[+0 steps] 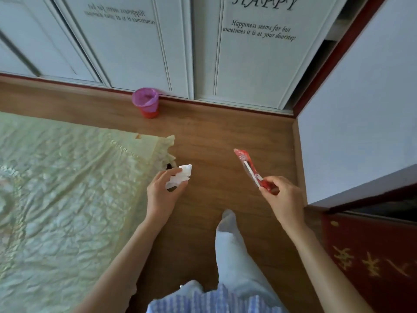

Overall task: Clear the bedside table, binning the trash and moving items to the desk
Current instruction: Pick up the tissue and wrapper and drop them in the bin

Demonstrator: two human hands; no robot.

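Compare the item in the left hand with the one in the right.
The crumpled tissue in the left hand is white and bunched; the snack wrapper in the right hand is red, long and flat, sticking up from pinching fingers. Both are held above the wooden floor.

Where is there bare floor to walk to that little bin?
Bare wooden floor runs between the pale green bedspread and white wall, up to the purple-lined red bin by the white wardrobe doors. Nothing crowds it.
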